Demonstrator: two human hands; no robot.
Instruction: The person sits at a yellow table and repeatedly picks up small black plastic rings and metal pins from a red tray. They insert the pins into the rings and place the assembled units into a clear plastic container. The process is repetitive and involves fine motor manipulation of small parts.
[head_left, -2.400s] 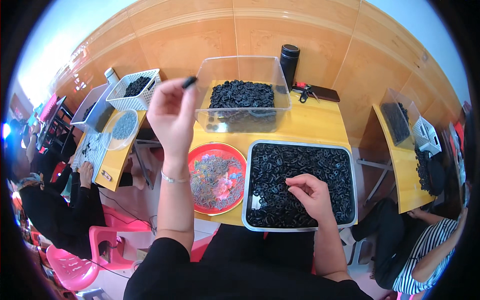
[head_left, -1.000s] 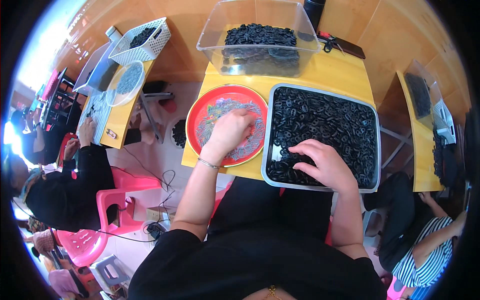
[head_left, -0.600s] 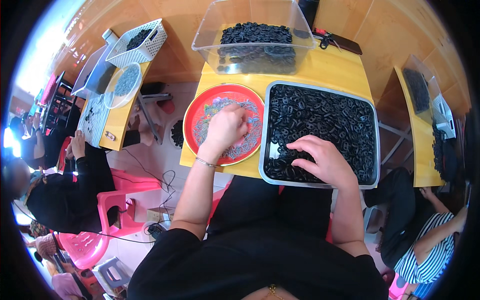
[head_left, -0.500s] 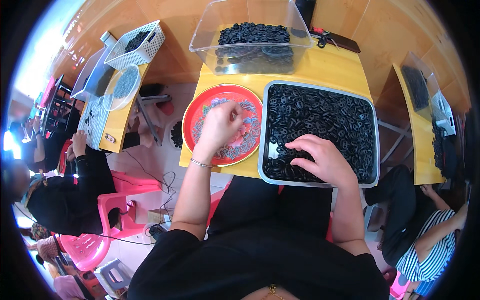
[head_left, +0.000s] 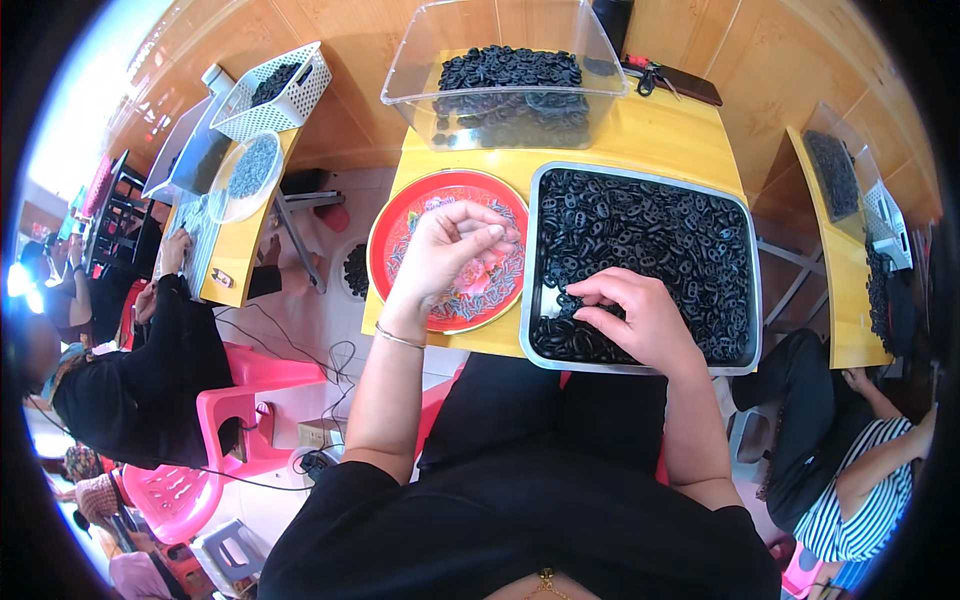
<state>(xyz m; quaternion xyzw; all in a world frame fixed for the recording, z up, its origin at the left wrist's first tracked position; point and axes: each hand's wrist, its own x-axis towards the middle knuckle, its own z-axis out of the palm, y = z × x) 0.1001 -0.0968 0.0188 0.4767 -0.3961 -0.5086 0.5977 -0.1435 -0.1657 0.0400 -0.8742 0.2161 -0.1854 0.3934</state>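
Pieces (head_left: 660,230), small and black with holes in them, lie in a big heap in the metal tray (head_left: 531,250), and your right hand (head_left: 640,315) is over the near left part of that heap. Its first finger and thumb bend toward each other, with just a little gap between the tips. Dark bits show at that gap, but I cannot tell if you have hold of one or if they only lie behind. Your left hand (head_left: 445,245) is over the round red tray (head_left: 388,235), where lots of thin gray bits (head_left: 505,290) lie about. Its finger and thumb come close together, and I cannot tell if something tiny is held there. The main thing to mind is how your two hands sit: the right tips are to the right of the left tips and a bit closer to your tummy, with the tray rims between them. So the black heap is nearest your right hand, and the gray bits are nearest your left. The black pieces are longer one way than the other, but they point every which way, and the ones by your right thumb are too small to read. At the back of the yellow table (head_left: 665,130), a clear box (head_left: 598,112) has more black pieces in it.
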